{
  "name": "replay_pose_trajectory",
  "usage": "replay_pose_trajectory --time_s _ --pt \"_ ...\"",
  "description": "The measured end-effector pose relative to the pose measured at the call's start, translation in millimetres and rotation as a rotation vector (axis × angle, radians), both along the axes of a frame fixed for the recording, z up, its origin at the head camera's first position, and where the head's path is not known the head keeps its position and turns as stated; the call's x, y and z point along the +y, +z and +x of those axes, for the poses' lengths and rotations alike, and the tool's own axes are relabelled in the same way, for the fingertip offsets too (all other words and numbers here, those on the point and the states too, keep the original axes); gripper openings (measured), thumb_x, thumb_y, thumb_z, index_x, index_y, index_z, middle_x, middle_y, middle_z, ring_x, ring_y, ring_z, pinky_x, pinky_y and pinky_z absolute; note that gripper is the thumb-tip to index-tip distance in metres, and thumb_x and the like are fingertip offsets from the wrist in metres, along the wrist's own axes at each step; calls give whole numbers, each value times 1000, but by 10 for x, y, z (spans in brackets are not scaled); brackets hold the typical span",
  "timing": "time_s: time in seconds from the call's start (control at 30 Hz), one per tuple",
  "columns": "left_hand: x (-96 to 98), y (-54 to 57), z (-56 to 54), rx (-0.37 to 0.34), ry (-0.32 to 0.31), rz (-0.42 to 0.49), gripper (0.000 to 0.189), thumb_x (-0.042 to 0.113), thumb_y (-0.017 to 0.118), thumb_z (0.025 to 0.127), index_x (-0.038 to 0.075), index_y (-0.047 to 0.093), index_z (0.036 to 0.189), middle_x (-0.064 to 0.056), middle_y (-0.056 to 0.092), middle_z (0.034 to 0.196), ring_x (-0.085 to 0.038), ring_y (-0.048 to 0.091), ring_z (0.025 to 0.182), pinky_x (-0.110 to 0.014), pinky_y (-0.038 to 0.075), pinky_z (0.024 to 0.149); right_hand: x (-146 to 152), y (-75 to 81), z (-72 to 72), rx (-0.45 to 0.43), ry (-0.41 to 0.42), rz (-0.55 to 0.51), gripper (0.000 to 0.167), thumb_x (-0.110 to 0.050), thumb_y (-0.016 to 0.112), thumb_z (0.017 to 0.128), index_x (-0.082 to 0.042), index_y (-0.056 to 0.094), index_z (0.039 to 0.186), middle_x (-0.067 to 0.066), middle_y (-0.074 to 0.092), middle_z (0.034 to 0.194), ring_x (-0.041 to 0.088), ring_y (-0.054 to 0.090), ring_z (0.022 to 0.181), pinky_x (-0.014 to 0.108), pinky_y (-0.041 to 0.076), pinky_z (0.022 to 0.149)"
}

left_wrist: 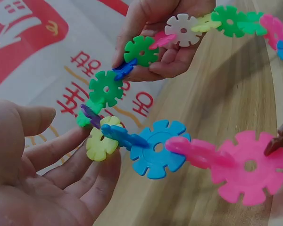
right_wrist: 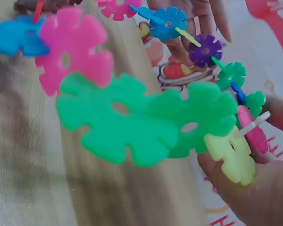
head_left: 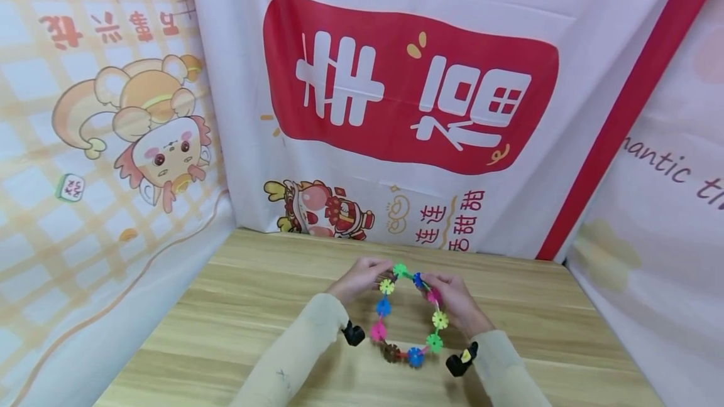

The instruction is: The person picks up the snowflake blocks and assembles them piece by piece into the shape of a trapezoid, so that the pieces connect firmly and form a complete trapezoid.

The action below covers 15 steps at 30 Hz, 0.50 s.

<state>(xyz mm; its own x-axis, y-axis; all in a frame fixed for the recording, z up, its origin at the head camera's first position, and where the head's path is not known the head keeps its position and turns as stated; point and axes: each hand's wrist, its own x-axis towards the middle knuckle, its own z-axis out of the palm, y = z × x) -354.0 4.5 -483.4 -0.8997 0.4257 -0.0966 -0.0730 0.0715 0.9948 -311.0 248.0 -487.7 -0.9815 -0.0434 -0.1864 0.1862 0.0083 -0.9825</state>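
A closed ring of linked plastic snowflake discs, in green, blue, pink, yellow, purple, white and brown, hangs between both hands above the table. At its far left side is my left hand. In the left wrist view the left hand has its palm turned up, fingers fairly straight behind a yellow disc and the thumb standing apart. My right hand holds the far right side. There the right hand pinches the chain near a blue disc, its other fingers curled beneath.
Wood-grain tabletop lies below the ring. A printed white and red cloth hangs behind it, and patterned cloths stand on both sides. Small black devices sit on both wrists.
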Motion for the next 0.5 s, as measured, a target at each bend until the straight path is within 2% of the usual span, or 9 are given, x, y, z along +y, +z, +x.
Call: replay_pose_trajectory --time_s 0.1,0.2,0.33,0.43,0.5 --pt "20 -101 -50 -49 -17 0 38 28 54 112 -3 68 127 -16 73 122 -20 71 103 -35 61 95 1 -124 -36 -27 -18 0 35 -26 68 104 3 73 124 0 77 93 8 66 80 20 54 68" --pt "18 -198 -65 -81 -13 -32 42 28 54 111 -5 63 135 -19 70 133 -28 68 118 -43 58 104 -24 -245 -73 -51 -49 -3 33 -23 70 103 3 73 122 2 78 97 10 69 84 21 55 69" --pt "-5 -298 -62 -100 -27 -46 48 27 51 113 -9 53 145 -26 62 145 -39 60 135 -51 52 114 -64 -351 -109 -55 -72 -18 36 -20 68 104 7 70 127 15 77 117 18 71 100 21 58 73" --pt "-42 -342 -75 -104 -61 -22 49 23 48 113 -13 49 147 -30 60 147 -43 59 137 -52 51 114 -67 -375 -117 -21 -42 -17 42 -19 61 107 11 61 137 28 64 142 35 65 128 29 60 96" --pt "-87 -349 -84 -102 -81 -17 48 21 48 114 -14 48 146 -31 60 146 -43 60 135 -51 52 114 -50 -369 -110 4 3 -7 47 -19 56 109 12 54 144 32 53 153 45 53 143 40 53 113"
